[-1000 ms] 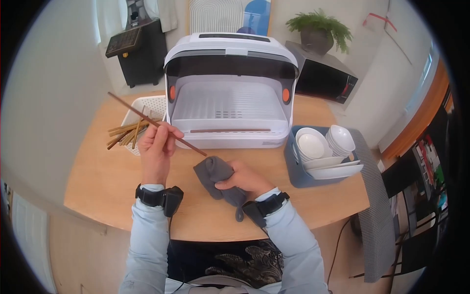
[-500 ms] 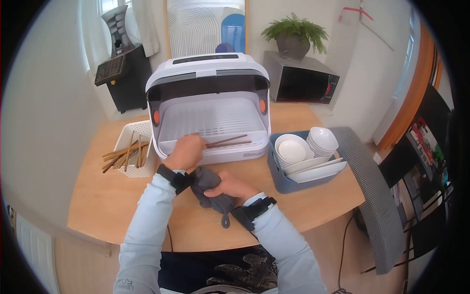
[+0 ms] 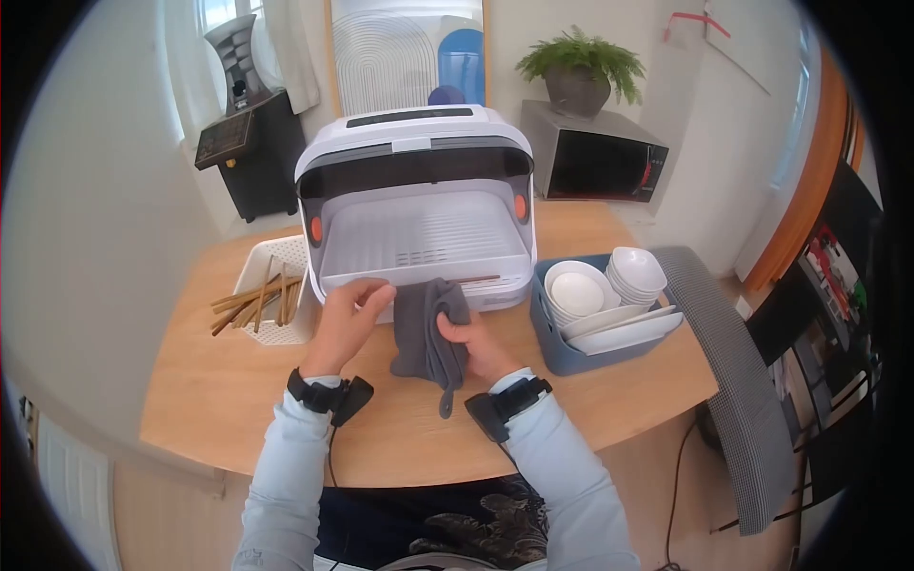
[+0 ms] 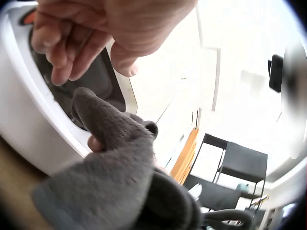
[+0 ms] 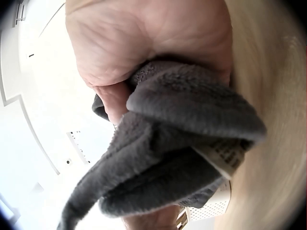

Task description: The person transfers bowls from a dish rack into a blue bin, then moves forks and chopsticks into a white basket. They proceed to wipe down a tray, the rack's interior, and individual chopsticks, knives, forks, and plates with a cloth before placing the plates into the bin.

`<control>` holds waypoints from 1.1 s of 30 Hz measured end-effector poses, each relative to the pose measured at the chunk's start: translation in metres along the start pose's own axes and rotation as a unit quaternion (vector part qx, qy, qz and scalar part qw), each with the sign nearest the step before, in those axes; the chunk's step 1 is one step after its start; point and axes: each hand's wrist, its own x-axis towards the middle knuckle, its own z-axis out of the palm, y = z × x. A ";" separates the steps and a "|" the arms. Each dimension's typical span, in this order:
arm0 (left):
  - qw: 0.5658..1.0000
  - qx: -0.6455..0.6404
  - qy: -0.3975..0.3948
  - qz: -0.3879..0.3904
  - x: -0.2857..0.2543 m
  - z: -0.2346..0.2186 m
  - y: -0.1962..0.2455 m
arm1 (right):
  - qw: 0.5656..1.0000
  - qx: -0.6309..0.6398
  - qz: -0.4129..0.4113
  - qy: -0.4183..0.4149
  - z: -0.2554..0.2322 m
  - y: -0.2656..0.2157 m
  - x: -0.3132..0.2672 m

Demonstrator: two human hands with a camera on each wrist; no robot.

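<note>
My right hand (image 3: pixel 484 350) grips a bunched dark grey cloth (image 3: pixel 419 328), its thumb lying over the folds. The cloth's hanging loop dangles toward me, and a pale label shows among its folds in the right wrist view. My left hand (image 3: pixel 350 319) is beside the cloth's left edge, fingers loosely bent with nothing between them; the left wrist view shows a gap between this hand (image 4: pixel 120 24) and the cloth (image 4: pixel 110 172). Behind the cloth stands a white dish cabinet (image 3: pixel 333 276) with its lid raised. Brown chopsticks (image 3: pixel 481 279) lie along its front ledge, partly hidden by the cloth.
A white perforated basket (image 3: pixel 286 333) with several wooden chopsticks (image 3: pixel 257 303) stands left of the cabinet. To the right, a blue-grey basin (image 3: pixel 562 354) holds white bowls (image 3: pixel 576 290) and plates (image 3: pixel 624 331). A microwave (image 3: pixel 605 162) bearing a potted fern sits behind.
My left hand held a chopstick, reached to the cabinet's front ledge and let it go there, then drew back beside the cloth. My right hand has kept the cloth, which now hangs more unfolded.
</note>
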 end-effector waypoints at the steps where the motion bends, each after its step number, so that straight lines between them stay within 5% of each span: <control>1: 0.997 -0.071 -0.026 -0.031 -0.007 0.001 -0.002 | 1.000 0.005 -0.006 -0.003 0.003 -0.001 -0.001; 3: 0.979 -0.160 -0.073 -0.105 -0.023 0.002 -0.019 | 1.000 0.014 -0.014 0.011 0.003 0.005 0.002; 6: 0.958 -0.218 -0.154 -0.100 -0.036 0.016 -0.015 | 1.000 0.015 -0.015 0.021 -0.001 0.012 0.007; 13: 0.971 -0.222 -0.014 -0.083 -0.028 0.033 -0.044 | 0.998 -0.021 -0.033 0.048 0.008 0.009 0.006; 16: 0.985 -0.169 0.027 -0.011 -0.029 0.036 -0.052 | 0.993 -0.103 -0.051 0.021 0.003 0.012 0.005; 22: 0.993 -0.105 0.055 0.015 -0.031 0.034 -0.048 | 0.980 -0.188 -0.065 0.024 0.026 0.013 -0.004; 25: 0.993 -0.097 0.064 0.012 -0.031 0.033 -0.052 | 0.969 -0.195 -0.115 0.096 0.027 0.019 -0.002; 33: 0.951 -0.299 0.040 -0.071 -0.034 0.023 -0.043 | 0.992 0.005 -0.009 0.127 0.009 0.007 0.005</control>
